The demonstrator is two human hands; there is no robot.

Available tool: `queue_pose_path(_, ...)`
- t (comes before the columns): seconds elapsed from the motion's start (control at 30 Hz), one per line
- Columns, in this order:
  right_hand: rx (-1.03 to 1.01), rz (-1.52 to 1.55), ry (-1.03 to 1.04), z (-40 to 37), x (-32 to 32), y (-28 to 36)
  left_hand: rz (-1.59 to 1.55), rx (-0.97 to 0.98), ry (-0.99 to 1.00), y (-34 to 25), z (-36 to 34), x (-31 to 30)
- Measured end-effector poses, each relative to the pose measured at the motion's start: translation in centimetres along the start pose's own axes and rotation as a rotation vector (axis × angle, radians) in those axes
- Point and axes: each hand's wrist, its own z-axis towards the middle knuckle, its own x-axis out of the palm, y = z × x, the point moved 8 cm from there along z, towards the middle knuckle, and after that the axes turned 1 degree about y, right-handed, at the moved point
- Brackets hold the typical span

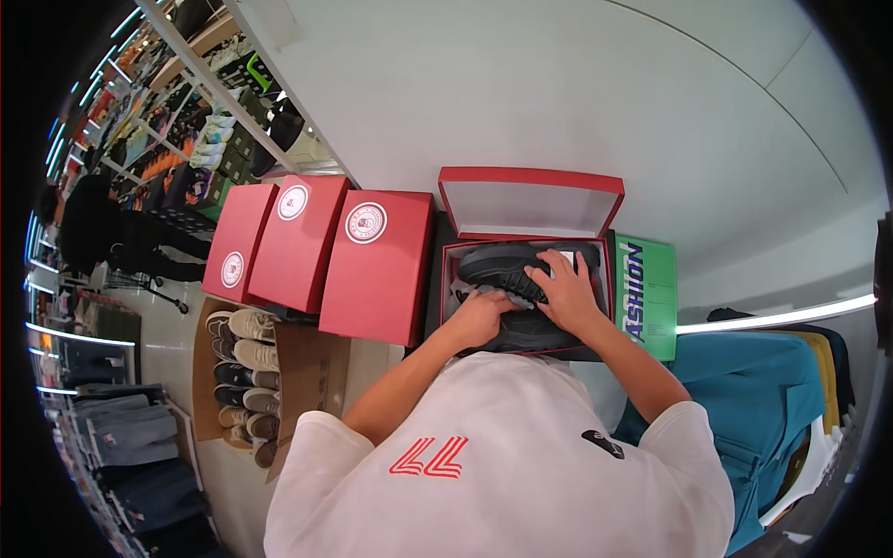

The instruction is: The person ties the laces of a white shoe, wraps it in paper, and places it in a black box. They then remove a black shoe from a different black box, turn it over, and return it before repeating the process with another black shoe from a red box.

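Note:
A pair of black shoes lies in an open red shoebox [606, 307] in front of me. My right hand [566, 290] rests across the upper black shoe [493, 267] with its fingers spread over the laces. A small white label shows by its fingertips. My left hand [481, 314] is closed at the near side of that shoe, its fingers curled at crumpled grey wrapping [523, 302]. Below the hands lies the lower black shoe [535, 330], partly covered by them. Behind the box its red lid [530, 205] stands tilted up, pale inside showing.
Several closed red shoeboxes [377, 270] stand left, above a cardboard carton [312, 367] of shoes. A green box [656, 298] sits right of the open box. Teal clothing [744, 391] hangs at right. Stocked shelves and a person in dark clothes [93, 228] are far left.

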Motion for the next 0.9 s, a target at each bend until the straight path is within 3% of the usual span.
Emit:
queue_pose_path(0.57, -0.012, 0.045, -0.049, -0.9, 0.2, 1.1, -0.034, 0.019, -0.09, -1.4, -1.4, -0.8)
queue_pose_path(0.67, 0.011, 0.033, -0.018, -0.7, 0.3, 1.5, 0.024, 0.058, -0.19, -2.4, -1.8, -1.5)
queue_pose_path(0.73, 0.015, 0.03, -0.024, -0.4, 0.5, 1.8, 0.176, 0.078, -0.508, -3.8, -2.6, -4.9)
queue_pose_path(0.83, 0.021, 0.023, -0.032, -0.2, 0.7, 2.0, 0.338, -0.062, -0.63, -3.8, -1.5, -7.8)
queue_pose_path(0.9, 0.025, 0.015, -0.036, -0.1, 0.7, 2.0, 0.332, -0.108, -0.55, -2.1, -0.8, -7.4)
